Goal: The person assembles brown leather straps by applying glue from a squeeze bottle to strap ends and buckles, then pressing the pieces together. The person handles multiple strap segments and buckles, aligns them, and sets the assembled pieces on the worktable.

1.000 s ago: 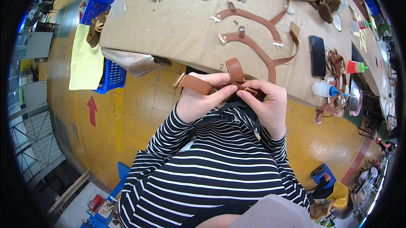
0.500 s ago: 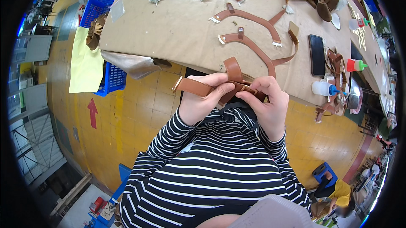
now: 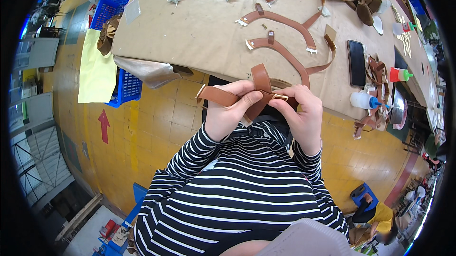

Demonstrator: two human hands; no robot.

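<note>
Strap [image 3: 216, 96], brown, one: held in the air at the near edge of the table [image 3: 190, 42], its long axis running left to right roughly along that edge, a loop rising toward the table. Left hand [image 3: 223, 115]: thumb and fingers pressed together, pinching the middle below the loop, the left end jutting past the knuckles. Right hand [image 3: 304, 118]: thumb and forefinger nearly closed, pinching the strap beside the buckle [image 3: 280, 97], which lies between the hands, nearer the right; other fingers curled, partly hidden.
</note>
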